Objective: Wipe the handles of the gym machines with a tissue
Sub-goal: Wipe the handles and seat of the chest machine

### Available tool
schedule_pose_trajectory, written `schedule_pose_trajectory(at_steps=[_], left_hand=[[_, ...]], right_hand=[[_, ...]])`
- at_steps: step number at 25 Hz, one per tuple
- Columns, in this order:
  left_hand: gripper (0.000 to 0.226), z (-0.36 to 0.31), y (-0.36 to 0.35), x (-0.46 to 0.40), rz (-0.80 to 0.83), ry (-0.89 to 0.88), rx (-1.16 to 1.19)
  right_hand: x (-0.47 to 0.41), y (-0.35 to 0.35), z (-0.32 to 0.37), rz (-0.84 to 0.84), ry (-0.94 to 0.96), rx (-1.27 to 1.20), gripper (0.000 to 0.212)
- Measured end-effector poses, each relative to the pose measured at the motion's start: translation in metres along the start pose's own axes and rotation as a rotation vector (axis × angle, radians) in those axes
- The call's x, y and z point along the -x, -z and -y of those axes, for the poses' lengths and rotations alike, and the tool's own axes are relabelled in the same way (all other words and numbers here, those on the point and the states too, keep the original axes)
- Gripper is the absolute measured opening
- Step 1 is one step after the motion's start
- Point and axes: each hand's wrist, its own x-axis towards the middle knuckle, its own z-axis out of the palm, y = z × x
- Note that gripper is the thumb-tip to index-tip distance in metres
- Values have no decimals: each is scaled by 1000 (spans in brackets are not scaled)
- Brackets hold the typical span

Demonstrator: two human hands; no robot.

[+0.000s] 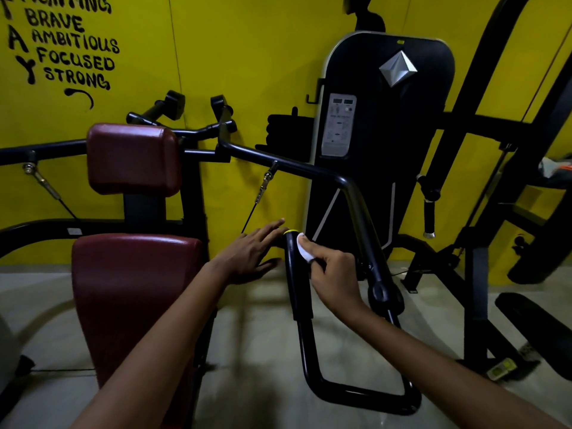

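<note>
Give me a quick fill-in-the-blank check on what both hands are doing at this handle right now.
1. The right hand presses a white ____ against the black handle.
2. The left hand has its fingers ____ and grips nothing.
3. The ring at the handle's top end is ____.
4. The seat pad left of the handle is dark ____.

Missing words: tissue; straight; yellow; red

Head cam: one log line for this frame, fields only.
phase: wiping | right hand: presses tissue on handle, near top | left hand: open, fingers straight, beside handle, contact unclear | seat: left of handle
</note>
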Motion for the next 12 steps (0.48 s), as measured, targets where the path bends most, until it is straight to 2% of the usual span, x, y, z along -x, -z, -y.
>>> schedule_pose_trajectory(at_steps=[6, 12], left_hand=[[85, -2, 1, 0, 6, 20, -17], [87, -4, 3, 1, 31, 36, -47]], right_hand=[[13, 5, 4, 22, 13, 7, 41], [31, 9, 5, 21, 0, 1, 41]])
